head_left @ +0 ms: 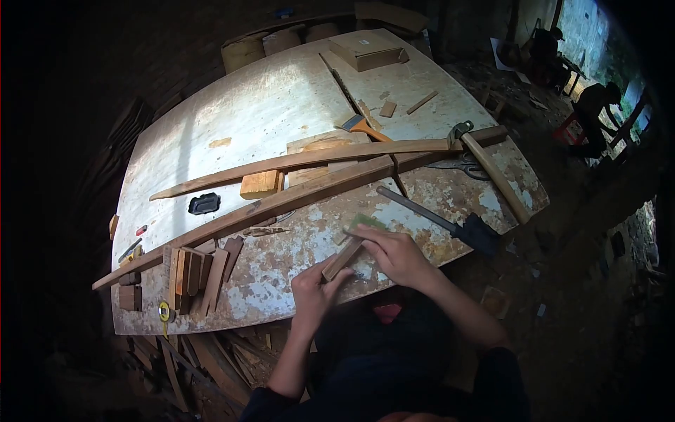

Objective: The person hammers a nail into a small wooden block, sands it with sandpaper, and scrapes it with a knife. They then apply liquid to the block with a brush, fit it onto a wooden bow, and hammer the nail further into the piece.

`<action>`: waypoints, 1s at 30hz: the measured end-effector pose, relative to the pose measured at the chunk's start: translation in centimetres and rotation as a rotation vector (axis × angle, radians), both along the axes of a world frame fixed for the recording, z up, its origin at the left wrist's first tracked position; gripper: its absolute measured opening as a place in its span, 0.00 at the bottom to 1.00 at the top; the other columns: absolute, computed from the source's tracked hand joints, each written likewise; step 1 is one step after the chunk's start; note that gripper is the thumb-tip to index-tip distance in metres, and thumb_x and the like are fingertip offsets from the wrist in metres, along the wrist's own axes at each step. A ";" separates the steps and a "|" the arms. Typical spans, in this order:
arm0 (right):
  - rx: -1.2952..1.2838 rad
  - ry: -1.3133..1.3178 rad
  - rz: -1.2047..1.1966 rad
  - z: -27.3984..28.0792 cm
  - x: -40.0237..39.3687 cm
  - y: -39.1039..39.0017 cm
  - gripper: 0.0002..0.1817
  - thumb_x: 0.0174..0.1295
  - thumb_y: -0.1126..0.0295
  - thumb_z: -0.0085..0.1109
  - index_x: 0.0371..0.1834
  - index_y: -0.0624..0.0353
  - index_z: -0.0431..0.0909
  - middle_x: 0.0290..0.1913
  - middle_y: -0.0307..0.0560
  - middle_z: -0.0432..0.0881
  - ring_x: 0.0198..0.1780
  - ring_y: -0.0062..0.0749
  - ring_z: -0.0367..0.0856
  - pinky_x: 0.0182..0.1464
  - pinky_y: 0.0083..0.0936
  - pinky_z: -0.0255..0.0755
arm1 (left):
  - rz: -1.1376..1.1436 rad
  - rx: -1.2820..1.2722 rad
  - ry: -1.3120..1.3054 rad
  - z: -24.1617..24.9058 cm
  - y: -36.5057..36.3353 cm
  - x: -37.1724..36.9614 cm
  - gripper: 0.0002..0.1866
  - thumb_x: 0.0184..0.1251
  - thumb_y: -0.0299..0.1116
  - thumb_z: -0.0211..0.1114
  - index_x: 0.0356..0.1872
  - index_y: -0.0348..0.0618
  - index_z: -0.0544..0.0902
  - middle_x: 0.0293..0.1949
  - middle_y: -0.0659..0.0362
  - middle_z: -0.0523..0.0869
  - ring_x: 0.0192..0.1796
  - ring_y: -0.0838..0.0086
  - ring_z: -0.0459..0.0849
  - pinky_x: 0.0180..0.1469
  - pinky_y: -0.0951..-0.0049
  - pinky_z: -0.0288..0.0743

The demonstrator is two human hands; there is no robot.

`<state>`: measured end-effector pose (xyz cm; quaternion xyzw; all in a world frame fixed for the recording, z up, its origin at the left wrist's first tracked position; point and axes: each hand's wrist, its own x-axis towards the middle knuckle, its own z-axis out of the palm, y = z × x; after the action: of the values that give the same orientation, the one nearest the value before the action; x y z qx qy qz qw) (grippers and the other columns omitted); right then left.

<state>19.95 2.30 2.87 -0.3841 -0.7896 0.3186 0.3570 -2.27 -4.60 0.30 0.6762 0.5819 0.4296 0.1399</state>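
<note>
Near the front edge of the worktable, my left hand (313, 290) is closed around the lower end of a short wooden strip (342, 261), which points away from me at a slant. My right hand (395, 254) is closed at the strip's far end, its fingers pressed on a flat green piece (365, 223) that looks like sandpaper. The fingers cover part of this piece, so how it meets the wood is partly hidden. Right of my hands lies a dark-headed tool (478, 233) with a long shaft, and farther right a hammer (492, 169).
Two long wooden bars (302, 191) cross the worktable (260, 295). A paintbrush (362, 126), scissors (467, 167) and a cardboard box (367, 50) lie beyond. Several wood pieces (190, 274) and a tape measure (165, 311) are at the left. Two people (598, 105) are in the right background.
</note>
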 end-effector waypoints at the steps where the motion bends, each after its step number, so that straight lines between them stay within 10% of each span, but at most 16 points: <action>1: -0.080 -0.030 -0.131 0.1 0.5 1.1 0.19 0.80 0.72 0.63 0.71 0.61 0.85 0.67 0.60 0.88 0.73 0.54 0.85 0.73 0.45 0.81 | -0.005 -0.004 -0.011 0.2 0.0 0.1 0.22 0.63 0.41 0.87 0.51 0.37 0.95 0.38 0.48 0.97 0.37 0.60 0.97 0.40 0.65 0.88; 4: 0.221 -0.040 -0.012 0.0 -1.8 -2.5 0.18 0.81 0.71 0.61 0.69 0.63 0.85 0.67 0.62 0.88 0.68 0.57 0.88 0.68 0.45 0.85 | -0.017 -0.024 -0.010 0.3 0.1 -0.2 0.22 0.64 0.41 0.87 0.51 0.37 0.95 0.38 0.48 0.97 0.38 0.60 0.98 0.41 0.65 0.88; 8: -0.085 0.015 -0.114 0.4 -0.7 -0.2 0.18 0.80 0.74 0.62 0.69 0.63 0.86 0.67 0.62 0.89 0.72 0.56 0.85 0.73 0.47 0.80 | -0.021 -0.029 -0.006 0.2 0.1 -0.3 0.22 0.64 0.42 0.87 0.52 0.38 0.95 0.38 0.48 0.97 0.37 0.59 0.97 0.41 0.65 0.88; 12: 0.224 -0.004 -0.011 0.3 -2.4 -2.4 0.18 0.82 0.71 0.59 0.69 0.65 0.84 0.65 0.66 0.89 0.67 0.57 0.89 0.68 0.46 0.85 | -0.036 0.005 -0.062 -0.1 0.1 -0.1 0.21 0.64 0.42 0.87 0.52 0.39 0.95 0.38 0.48 0.96 0.36 0.59 0.97 0.41 0.65 0.88; 16: -0.113 0.024 -0.118 -0.1 -0.5 0.4 0.18 0.79 0.75 0.62 0.69 0.64 0.86 0.65 0.63 0.89 0.72 0.57 0.86 0.73 0.45 0.81 | -0.037 0.014 -0.037 -0.1 0.0 -0.3 0.22 0.64 0.42 0.87 0.52 0.38 0.95 0.36 0.49 0.96 0.35 0.59 0.96 0.39 0.64 0.87; 20: 0.249 -0.007 0.040 0.4 -2.4 -2.5 0.18 0.83 0.71 0.57 0.69 0.66 0.84 0.63 0.65 0.90 0.66 0.57 0.90 0.68 0.45 0.85 | -0.045 0.021 -0.036 -0.7 0.3 -0.6 0.22 0.64 0.43 0.87 0.51 0.37 0.95 0.34 0.49 0.95 0.33 0.58 0.96 0.37 0.64 0.87; 30: 0.118 -0.035 -0.026 -0.5 -0.7 -1.1 0.17 0.80 0.72 0.61 0.68 0.60 0.87 0.65 0.64 0.89 0.69 0.56 0.87 0.69 0.46 0.83 | -0.028 0.072 -0.051 -0.5 0.1 -0.4 0.21 0.64 0.43 0.86 0.49 0.39 0.96 0.33 0.48 0.95 0.33 0.57 0.95 0.36 0.63 0.87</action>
<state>19.27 1.22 2.33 -0.3782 -0.8082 0.2601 0.3691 -2.69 -4.51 -0.18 0.6778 0.5527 0.4653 0.1360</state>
